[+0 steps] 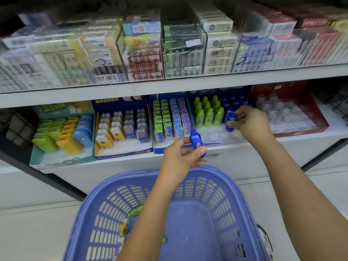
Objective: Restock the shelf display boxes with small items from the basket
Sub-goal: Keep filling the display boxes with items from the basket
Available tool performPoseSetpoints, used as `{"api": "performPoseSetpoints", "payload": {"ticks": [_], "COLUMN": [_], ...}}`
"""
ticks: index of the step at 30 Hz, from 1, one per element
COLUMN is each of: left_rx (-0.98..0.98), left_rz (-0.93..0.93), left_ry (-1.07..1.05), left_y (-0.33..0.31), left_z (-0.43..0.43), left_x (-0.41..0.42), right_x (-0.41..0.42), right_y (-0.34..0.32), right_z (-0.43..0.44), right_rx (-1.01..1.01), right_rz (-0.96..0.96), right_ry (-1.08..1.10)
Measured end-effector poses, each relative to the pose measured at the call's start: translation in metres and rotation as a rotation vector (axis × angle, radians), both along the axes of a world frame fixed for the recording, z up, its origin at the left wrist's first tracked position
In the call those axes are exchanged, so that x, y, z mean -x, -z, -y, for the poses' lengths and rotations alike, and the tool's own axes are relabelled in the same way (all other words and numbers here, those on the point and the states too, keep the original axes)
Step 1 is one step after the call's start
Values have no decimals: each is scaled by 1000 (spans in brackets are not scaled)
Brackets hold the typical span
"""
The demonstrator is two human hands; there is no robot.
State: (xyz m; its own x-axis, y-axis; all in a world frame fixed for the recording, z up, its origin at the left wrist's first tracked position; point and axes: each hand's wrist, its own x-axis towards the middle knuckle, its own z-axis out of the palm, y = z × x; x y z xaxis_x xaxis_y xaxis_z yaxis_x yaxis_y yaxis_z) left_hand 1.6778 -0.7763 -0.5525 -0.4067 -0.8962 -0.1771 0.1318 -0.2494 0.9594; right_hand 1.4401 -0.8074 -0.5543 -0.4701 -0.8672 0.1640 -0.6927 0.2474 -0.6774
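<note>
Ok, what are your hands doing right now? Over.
Left hand holds blue bottle above basket. Right hand grips second bottle in display box. Front slots free.

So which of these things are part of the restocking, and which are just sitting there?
In the job: left hand holding one blue bottle; right hand holding a second bottle at the bottle box; purple basket.
Just there: upper-shelf packets; wire rack at far left.

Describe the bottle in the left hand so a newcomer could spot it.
Start at the purple basket at the bottom; just above its far rim is the left hand. It holds a small blue bottle, cap up, before the lower shelf's edge. The other blue bottle, in the right hand, is inside the box with green bottles; this one is outside every box.
</note>
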Motion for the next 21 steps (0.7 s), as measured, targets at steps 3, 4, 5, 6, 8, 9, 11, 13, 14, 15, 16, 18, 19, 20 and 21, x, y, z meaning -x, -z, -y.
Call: {"api": "performPoseSetpoints", "payload": {"ticks": [3, 4, 5, 6, 8, 9, 11, 13, 14, 15, 16, 18, 19, 20, 21], "left_rx": [91, 124, 158, 194, 274, 313, 379, 413, 407, 385, 357, 323, 299, 259, 207], "left_rz": [84, 105, 120, 138, 206, 252, 316, 332, 310, 260, 196, 103, 61, 6, -61], "left_ry": [-4, -21, -45, -71, -134, -171, -232, -230, -186, -116, -27, 140, 202, 245, 274], "left_y": [-1, -2, -3, -4, -5, -5, -6, -9, -12, -14, -17, -21, -22, -22, -21], "left_z": [-2, -3, -4, -5, -6, -6, -7, -8, -8, -7, -6, -5, -6, -7, -7], "left_x": [5, 6, 7, 8, 11, 12, 17, 21, 22, 23, 24, 23, 23, 22, 23], "right_x": [-2, -3, -5, -10, -24, -33, -47, -55, -56, -56, -54, -49, -47, -45, -44], "right_y": [-8, -10, -13, -16, -28, -36, -51, -64, -67, -69, -71, -74, -76, -77, -78], "right_z": [-2, -5, -9, -16, -30, -37, -50, -59, -62, -64, -66, -69, -70, -71, -72], "right_rx": [-50, -47, -24, 17, 125, 155, 121, -12, -66, -90, -89, -56, -47, -43, -40], "right_rz": [14, 6, -12, -25, 75, 198, 455, 584, 592, 580, 571, 575, 575, 573, 575], "right_ry": [8, 13, 26, 44, 49, 4, -185, -407, -489, -533, -543, -526, -527, -530, -530]}}
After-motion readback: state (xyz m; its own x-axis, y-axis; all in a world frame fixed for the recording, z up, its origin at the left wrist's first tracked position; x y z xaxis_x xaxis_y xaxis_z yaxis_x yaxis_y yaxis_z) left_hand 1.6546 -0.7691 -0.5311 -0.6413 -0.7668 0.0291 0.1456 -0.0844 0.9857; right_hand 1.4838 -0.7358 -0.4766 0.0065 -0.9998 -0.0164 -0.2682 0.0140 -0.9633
